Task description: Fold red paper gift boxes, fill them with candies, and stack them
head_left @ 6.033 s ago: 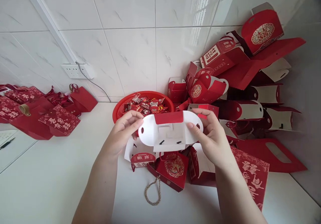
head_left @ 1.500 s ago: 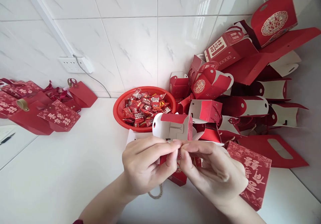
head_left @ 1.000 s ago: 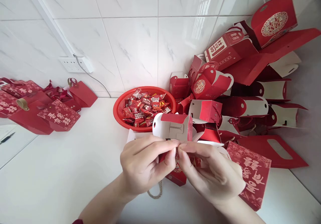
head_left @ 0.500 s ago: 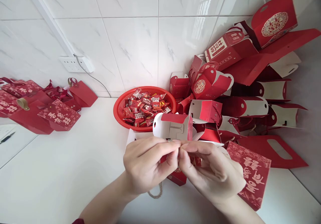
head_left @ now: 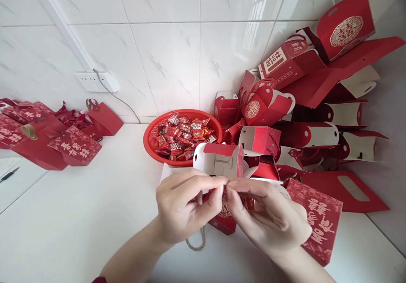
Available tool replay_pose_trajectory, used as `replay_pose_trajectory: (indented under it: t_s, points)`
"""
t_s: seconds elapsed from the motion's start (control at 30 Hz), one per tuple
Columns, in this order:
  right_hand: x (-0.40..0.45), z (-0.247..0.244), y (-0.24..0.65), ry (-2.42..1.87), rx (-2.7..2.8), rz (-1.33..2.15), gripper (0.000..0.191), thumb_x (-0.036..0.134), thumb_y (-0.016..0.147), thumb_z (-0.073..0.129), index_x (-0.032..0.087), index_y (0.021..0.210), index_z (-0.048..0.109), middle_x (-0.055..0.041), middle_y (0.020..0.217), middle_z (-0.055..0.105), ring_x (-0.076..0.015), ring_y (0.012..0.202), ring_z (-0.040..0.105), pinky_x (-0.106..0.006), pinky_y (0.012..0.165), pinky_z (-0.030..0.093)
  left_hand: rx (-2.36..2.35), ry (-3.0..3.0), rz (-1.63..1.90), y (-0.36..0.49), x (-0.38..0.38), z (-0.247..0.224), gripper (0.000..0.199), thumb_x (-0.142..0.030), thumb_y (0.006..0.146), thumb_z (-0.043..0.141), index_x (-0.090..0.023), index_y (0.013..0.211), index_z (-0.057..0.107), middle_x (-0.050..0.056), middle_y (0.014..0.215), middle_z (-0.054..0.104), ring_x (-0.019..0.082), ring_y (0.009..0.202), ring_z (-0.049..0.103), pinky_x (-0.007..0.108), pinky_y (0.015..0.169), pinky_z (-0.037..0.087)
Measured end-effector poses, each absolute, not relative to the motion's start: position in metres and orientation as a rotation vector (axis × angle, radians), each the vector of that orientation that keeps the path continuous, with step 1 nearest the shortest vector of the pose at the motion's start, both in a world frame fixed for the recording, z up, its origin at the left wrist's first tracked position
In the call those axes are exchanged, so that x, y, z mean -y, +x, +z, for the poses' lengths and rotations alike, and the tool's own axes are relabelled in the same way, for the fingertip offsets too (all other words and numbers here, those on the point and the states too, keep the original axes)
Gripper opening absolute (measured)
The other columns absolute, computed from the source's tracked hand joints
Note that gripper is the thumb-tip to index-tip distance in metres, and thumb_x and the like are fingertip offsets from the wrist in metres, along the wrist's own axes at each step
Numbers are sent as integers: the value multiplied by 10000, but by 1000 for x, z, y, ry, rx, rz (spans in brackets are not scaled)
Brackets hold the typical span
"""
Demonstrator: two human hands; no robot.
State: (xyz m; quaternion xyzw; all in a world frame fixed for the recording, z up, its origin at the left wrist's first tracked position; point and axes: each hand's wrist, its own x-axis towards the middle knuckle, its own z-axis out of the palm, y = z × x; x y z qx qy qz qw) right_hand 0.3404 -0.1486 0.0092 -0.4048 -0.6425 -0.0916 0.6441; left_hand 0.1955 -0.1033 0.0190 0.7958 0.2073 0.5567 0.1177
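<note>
Two hands pinch the near edge of a half-folded paper box, just in front of the candy basket.

The left hand (head_left: 182,209) and right hand (head_left: 269,217) meet fingertip to fingertip, both closed in a pinch on the lower edge of the paper box (head_left: 218,160), whose white inside faces the camera under a red top flap. The box is held above the white counter (head_left: 72,219), just on the near side of the red basket (head_left: 150,141) heaped with wrapped candies (head_left: 184,137). Under the hands, nearer than the basket, lies a red box with a rope handle (head_left: 196,243). Right of the basket, folded red and white boxes (head_left: 304,118) pile against the tiled wall; well to its left lie red gift bags (head_left: 74,147).
</note>
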Motion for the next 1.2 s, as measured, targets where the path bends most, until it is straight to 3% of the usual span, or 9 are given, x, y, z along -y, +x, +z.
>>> replay_pose_trajectory:
  t_s: [0.27,0.77,1.03,1.2]
  points:
    - [149,8,339,-1033,1477,-267,127,85,820,689,202,853,652,42,655,732,-83,431,630,-170,444,512,-641,2889,1770,192,102,26,141,-77,783,700,-172,887,711,-9,706,734,98,543,653,204,534,532]
    - [151,8,340,-984,1463,-128,158,65,816,664,209,880,647,26,658,729,-113,464,661,-177,431,539,-600,2258,1561,196,103,21,197,-48,797,653,-186,920,721,-3,717,707,64,498,551,168,407,429]
    - [150,7,340,-1051,1499,-183,161,53,813,673,200,875,653,45,694,737,-89,475,656,-174,485,549,-650,2730,1742,193,101,23,181,-21,744,700,-146,874,711,0,660,700,90,502,598,210,493,487]
    - [149,6,340,-1100,1500,-307,118,115,828,693,212,824,627,68,625,713,-78,421,626,-171,425,501,-680,2793,1727,193,102,25,150,-43,770,690,-167,855,695,-25,632,687,72,478,580,194,483,469]
